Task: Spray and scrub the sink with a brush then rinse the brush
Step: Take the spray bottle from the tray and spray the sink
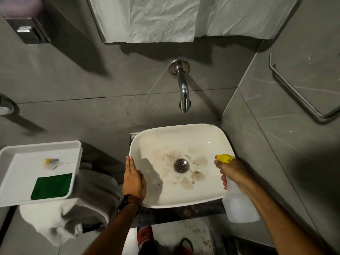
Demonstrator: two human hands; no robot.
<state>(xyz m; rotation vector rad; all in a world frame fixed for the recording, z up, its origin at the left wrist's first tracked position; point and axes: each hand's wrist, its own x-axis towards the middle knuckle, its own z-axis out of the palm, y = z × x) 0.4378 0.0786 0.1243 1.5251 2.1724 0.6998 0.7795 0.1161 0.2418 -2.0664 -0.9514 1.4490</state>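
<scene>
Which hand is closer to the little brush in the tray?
Left. The left hand rests on the sink's left rim, nearer the brush; the right hand holds the spray bottle across the sink.

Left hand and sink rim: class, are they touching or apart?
Touching. The head view shows the left hand lying flat on the left rim of the sink, with no gap visible.

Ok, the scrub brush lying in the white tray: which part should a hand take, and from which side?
Probably the thin pale handle of the scrub brush, which stretches right, away from the bristle head and yellow tip. It lies flat on the bare tray floor, clear of the green scouring pad, so coming from above with the free left hand looks easiest.
</scene>
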